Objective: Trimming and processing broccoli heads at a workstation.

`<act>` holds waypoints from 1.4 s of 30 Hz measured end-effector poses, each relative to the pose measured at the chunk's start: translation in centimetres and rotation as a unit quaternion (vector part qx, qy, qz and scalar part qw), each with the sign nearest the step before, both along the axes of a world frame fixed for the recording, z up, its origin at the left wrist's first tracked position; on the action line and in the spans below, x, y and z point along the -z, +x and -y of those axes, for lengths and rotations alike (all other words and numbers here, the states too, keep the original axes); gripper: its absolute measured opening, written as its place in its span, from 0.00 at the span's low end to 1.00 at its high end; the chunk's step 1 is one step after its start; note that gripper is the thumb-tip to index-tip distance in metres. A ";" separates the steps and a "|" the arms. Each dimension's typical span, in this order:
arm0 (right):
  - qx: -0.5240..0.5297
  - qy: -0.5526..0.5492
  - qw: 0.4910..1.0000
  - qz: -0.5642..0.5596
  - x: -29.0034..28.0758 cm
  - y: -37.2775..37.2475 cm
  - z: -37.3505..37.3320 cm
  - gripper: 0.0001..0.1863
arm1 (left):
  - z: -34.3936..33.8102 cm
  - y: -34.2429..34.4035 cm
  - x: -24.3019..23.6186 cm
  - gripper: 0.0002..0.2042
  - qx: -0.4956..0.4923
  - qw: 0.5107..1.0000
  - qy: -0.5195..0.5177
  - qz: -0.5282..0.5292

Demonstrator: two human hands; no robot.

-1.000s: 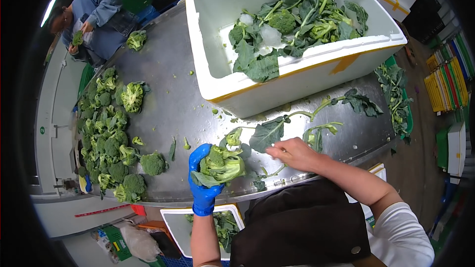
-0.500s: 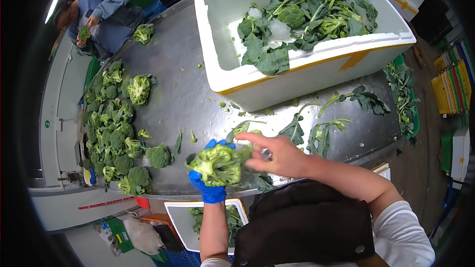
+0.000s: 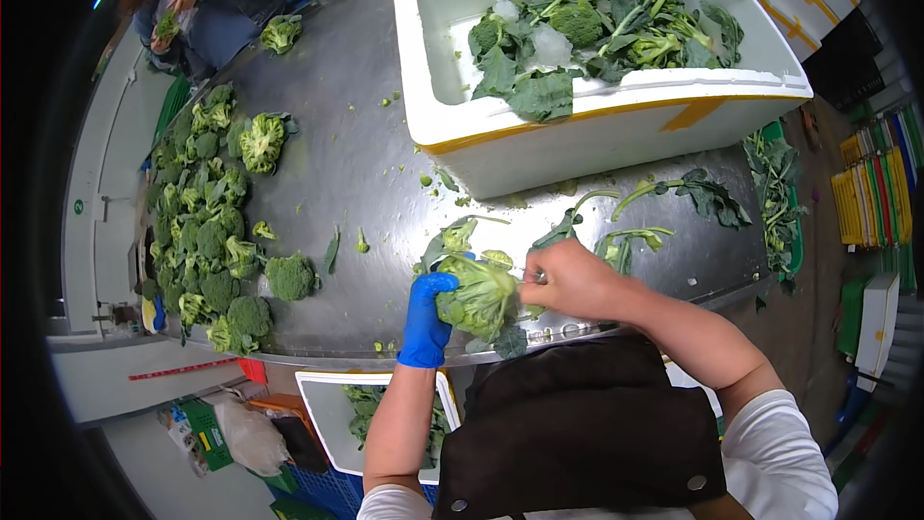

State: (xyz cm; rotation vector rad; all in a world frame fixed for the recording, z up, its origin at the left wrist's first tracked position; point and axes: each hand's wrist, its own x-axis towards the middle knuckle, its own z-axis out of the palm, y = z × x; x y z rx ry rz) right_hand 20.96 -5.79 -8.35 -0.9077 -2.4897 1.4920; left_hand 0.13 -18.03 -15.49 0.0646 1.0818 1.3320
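Head view: gripping 1 leafy, pale-green broccoli head (image 3: 478, 299) in the blue-gloved left hand (image 3: 429, 316), on the near side of the large rectangular white foam box (image 3: 577, 149). Wrapped by gloved fingers, apparently to steady it with stalk side toward the bare right hand (image 3: 575, 281), curled closed just beside it; cannot tell whether pinching anything.

Bright blue on the glove (image 3: 426, 323), pale green on the central broccoli (image 3: 478, 300), silver-grey across the table (image 3: 337, 159), white banded with yellow on the upper-right box (image 3: 616, 146).
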 end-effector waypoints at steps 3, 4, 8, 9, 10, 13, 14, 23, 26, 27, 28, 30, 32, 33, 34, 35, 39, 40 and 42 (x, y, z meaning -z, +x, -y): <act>0.011 -0.094 0.995 0.012 0.3 1.2 -0.4 0.12 | -0.9 0.7 -1.0 0.26 0.026 0.998 0.014 -0.059; 0.046 -0.237 0.969 0.047 -0.1 1.5 -0.5 0.12 | -1.1 0.7 -1.2 0.26 0.034 0.999 0.015 -0.039; 0.056 -0.466 0.878 0.089 -2.3 3.4 -0.7 0.10 | 0.0 -0.7 0.4 0.25 0.031 0.998 -0.023 0.039; 0.052 -0.464 0.879 0.090 -2.8 4.1 -1.1 0.10 | 0.4 -2.6 0.5 0.25 -0.002 0.998 -0.018 0.056; 0.040 -0.404 0.910 0.089 -3.3 4.8 -1.4 0.10 | 0.7 -3.7 0.6 0.24 -0.034 0.997 -0.013 0.072; 0.032 -0.061 0.998 0.011 -0.5 4.6 -0.9 0.12 | -0.8 -2.7 -1.5 0.24 -0.046 0.996 -0.005 0.075; 0.044 -0.035 0.998 0.001 -0.7 3.1 -0.8 0.13 | -1.7 -1.6 -2.1 0.24 -0.049 0.993 -0.006 0.107; -0.030 0.005 0.999 -0.022 -1.1 1.3 -2.5 0.11 | -0.4 -0.9 -2.6 0.26 0.007 0.991 -0.014 0.130; 0.034 0.127 0.989 0.072 -1.3 2.4 -3.4 0.12 | 0.1 -1.0 -2.2 0.28 0.059 0.977 0.037 0.200; 0.041 0.153 0.987 0.020 -1.5 2.1 -3.0 0.14 | 0.2 -1.0 -1.9 0.28 0.057 0.978 0.037 0.199; 0.047 0.179 0.982 -0.034 -1.8 1.6 -2.4 0.17 | 0.5 -0.9 -1.6 0.27 0.038 0.975 0.024 0.217; 0.048 0.153 0.981 -0.108 -1.3 0.2 -0.9 0.30 | 0.0 -0.6 -1.9 0.29 -0.022 0.947 -0.006 0.319; 0.059 -0.006 0.991 -0.117 -1.0 -1.2 0.0 0.33 | -0.8 0.9 -4.0 0.30 0.003 0.969 0.005 0.248; 0.045 -0.172 0.983 -0.054 -1.7 -1.5 0.2 0.33 | -1.2 1.4 -5.2 0.32 0.019 0.985 0.017 0.169; 0.099 -0.262 0.957 -0.075 -0.8 -1.7 0.5 0.29 | -0.4 1.0 -5.3 0.39 0.064 0.993 0.026 0.094; 0.101 -0.257 0.958 -0.076 0.6 -1.5 0.6 0.29 | 0.0 0.4 -5.1 0.39 0.067 0.993 0.030 0.093; 0.166 -0.633 0.725 -0.216 3.9 -1.4 1.5 0.19 | 1.9 -0.3 -5.6 0.46 0.124 0.971 0.148 0.143; 0.276 -0.656 0.683 -0.167 3.7 -2.1 2.4 0.18 | 2.5 -0.4 -5.7 0.46 0.120 0.974 0.153 0.113; 0.386 -0.698 0.592 -0.118 2.4 -2.6 3.3 0.18 | 3.2 -0.3 -6.4 0.46 0.112 0.981 0.151 0.053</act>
